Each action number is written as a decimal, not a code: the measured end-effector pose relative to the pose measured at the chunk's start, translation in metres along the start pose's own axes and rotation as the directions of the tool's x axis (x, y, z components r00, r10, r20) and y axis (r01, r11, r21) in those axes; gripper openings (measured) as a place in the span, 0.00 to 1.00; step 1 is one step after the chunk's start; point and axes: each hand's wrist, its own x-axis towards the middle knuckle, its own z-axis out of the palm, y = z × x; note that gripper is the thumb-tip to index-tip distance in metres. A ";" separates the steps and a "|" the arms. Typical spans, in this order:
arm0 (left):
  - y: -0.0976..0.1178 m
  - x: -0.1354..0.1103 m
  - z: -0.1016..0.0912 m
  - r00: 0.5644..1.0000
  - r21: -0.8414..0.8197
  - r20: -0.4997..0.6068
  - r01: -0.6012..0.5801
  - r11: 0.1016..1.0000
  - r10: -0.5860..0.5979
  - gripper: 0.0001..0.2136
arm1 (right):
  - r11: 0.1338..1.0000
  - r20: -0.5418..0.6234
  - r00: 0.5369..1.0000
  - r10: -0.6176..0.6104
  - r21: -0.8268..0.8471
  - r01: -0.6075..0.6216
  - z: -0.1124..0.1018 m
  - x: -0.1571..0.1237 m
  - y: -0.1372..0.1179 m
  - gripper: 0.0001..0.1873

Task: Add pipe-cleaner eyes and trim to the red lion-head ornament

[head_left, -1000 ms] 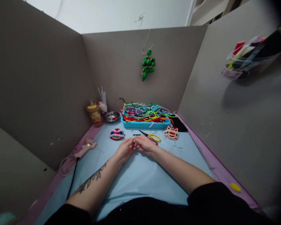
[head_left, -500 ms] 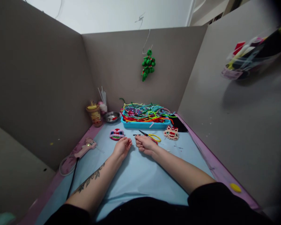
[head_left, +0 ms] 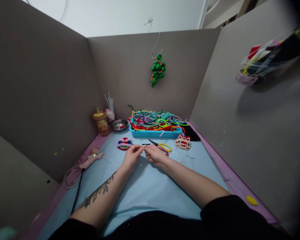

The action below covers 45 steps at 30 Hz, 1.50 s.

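- Head view: left hand (head_left: 132, 156) and right hand (head_left: 153, 154) meet over the blue cloth (head_left: 152, 190), near its middle.
- Left thumb and forefinger together, apparently clamped on a small pale piece (head_left: 143, 148); the right's thumb and forefinger pinch it from the other side, remaining fingers curled in. Piece too tiny to identify.
- Piece sits between the two sets of fingertips, raised off the cloth by the look of it; exact gap can't tell.
- Step in hand, judged: fine two-handed fingertip work. Best done with one hand as steady anchor, the other making small, light moves.
- Pinch near the working spot, pads opposed; squeezing hard would likely flatten or flick out something this small.
- Working low over the cloth is sensible: a dropped bit lands in sight.
- Scissors (head_left: 165, 147) lie just beyond the right hand, one handle partly covered. Mind the knuckles; blades point away to the left.
- Black strip (head_left: 146, 144) lies just past the fingertips, easily brushed; small wrist moves advised.
- Pink craft face (head_left: 125, 143) near the left hand; cream craft face (head_left: 183, 142) farther right. Sleeves and forearms should stay clear.
- Glue gun (head_left: 91, 160) at left shows a small light; probably powered, so treat as hot.
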 end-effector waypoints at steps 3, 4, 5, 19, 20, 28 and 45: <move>0.000 0.000 -0.001 1.000 0.035 0.019 -0.008 0.999 0.007 0.12 | 0.999 -0.023 1.000 -0.020 -0.034 0.019 0.002 -0.001 0.000 0.22; 0.001 0.000 -0.001 1.000 0.051 0.024 -0.015 0.999 0.014 0.13 | 0.998 -0.037 0.999 -0.029 -0.048 0.027 0.002 -0.001 0.000 0.22; 0.001 0.000 -0.001 0.999 0.074 0.029 -0.030 0.997 0.028 0.14 | 0.997 -0.052 0.998 -0.040 -0.062 0.037 0.002 -0.001 0.000 0.22; 0.002 0.000 -0.002 0.995 0.128 0.009 -0.101 0.987 0.101 0.14 | 0.909 -0.057 0.952 -0.301 -0.318 0.268 0.000 -0.002 0.000 0.15; 0.002 0.000 -0.002 0.994 0.126 0.003 -0.106 0.986 0.106 0.14 | 0.894 -0.059 0.944 -0.324 -0.347 0.285 -0.001 -0.001 0.001 0.15; 0.005 -0.001 -0.006 0.966 0.325 0.033 -0.254 0.911 0.257 0.09 | 0.810 -0.062 0.911 -0.409 -0.484 0.331 -0.004 0.002 0.004 0.11; 0.003 -0.001 -0.012 0.857 0.742 0.348 -0.499 0.448 0.379 0.08 | 0.508 0.057 0.862 -0.503 -0.788 0.348 -0.005 -0.005 0.009 0.06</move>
